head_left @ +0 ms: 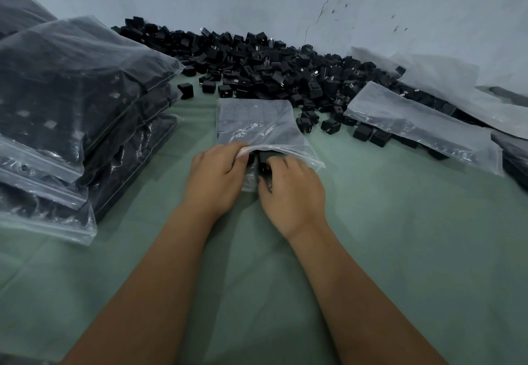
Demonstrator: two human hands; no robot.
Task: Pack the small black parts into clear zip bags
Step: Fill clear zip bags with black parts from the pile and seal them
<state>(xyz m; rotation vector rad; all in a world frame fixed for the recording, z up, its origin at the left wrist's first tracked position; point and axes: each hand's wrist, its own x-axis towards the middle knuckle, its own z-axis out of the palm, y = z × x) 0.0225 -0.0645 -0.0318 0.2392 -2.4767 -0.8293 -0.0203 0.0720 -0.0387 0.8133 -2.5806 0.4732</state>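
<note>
Our forearms reach over the green surface [400,236]. Our left hand [215,177] pinches the open lip of the bag [254,124]; our right hand [293,193] grips a part [264,159] at its mouth. Beyond, the heap [257,70]; filled bags [71,102] stacked left.

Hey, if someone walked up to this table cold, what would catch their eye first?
Probably the big heap of loose black parts along the wall at the back, and the tall stack of filled bags on the left. In the middle, the left hand lifts the mouth of a clear zip bag while the right hand pushes parts in.
</note>
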